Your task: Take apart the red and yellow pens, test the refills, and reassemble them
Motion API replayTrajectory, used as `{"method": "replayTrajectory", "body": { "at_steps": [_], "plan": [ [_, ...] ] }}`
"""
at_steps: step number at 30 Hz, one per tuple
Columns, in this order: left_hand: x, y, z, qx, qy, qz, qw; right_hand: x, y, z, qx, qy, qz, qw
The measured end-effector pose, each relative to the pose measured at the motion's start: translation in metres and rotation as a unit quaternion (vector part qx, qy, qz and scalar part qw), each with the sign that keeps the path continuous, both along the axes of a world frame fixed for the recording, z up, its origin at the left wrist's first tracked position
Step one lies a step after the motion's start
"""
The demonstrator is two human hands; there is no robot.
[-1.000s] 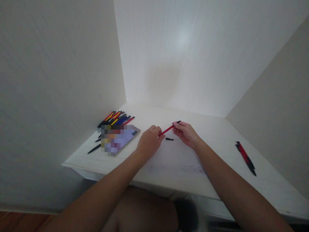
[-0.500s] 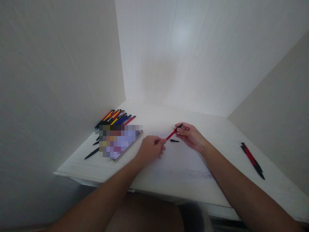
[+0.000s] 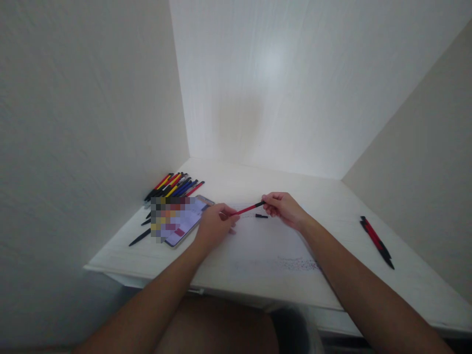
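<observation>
A red pen [image 3: 248, 209] with a black end is held between both hands just above the white desk [image 3: 332, 206]. My left hand [image 3: 214, 227] pinches its left end with fingers curled. My right hand [image 3: 282, 208] grips the black end, fingers closed round it. A small black pen part [image 3: 261, 216] lies on a sheet of paper [image 3: 273, 241] directly under the pen, near my right hand.
A pile of several red, yellow, blue and black pens [image 3: 175, 184] lies at the desk's back left. A phone [image 3: 180, 220] rests beside them, with a black pen [image 3: 139, 237] to its left. Two red-and-black pens [image 3: 376, 241] lie at the right. Walls enclose the desk on three sides.
The pen has tipped from steeply slanted to nearly level. My left hand has slid left toward the phone, and my right hand has dropped a little.
</observation>
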State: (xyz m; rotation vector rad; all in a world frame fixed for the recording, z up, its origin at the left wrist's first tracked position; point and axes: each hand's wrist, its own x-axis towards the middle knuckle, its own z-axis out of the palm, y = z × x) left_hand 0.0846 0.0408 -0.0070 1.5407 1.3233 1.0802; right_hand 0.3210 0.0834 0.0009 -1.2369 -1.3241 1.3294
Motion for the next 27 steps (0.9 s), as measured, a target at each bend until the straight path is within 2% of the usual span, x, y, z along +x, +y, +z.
{"method": "replayTrajectory", "body": {
  "at_steps": [4, 10, 14, 16, 20, 27],
  "plan": [
    [0.003, -0.001, 0.003, -0.026, -0.023, -0.006, 0.999, 0.007, 0.003, -0.003, 0.02, -0.005, 0.03, 0.999],
    [0.006, 0.001, 0.005, -0.047, -0.056, 0.023, 0.997, 0.008, -0.001, 0.002, 0.058, 0.002, 0.063, 0.996],
    [0.009, 0.002, 0.0, -0.029, -0.083, 0.034, 0.996, 0.002, -0.005, 0.007, 0.016, 0.032, 0.068, 0.997],
    [0.012, 0.002, -0.003, -0.014, -0.098, 0.031, 0.995, 0.0, -0.004, 0.007, -0.004, -0.007, 0.056, 0.998],
    [0.018, 0.003, -0.006, 0.005, -0.129, 0.037, 0.991, 0.002, -0.002, 0.006, 0.017, -0.125, 0.048, 0.991],
    [0.017, 0.005, -0.005, 0.009, -0.156, 0.056, 0.986, 0.009, -0.003, 0.006, -0.012, -0.132, 0.046, 0.99]
  ]
}}
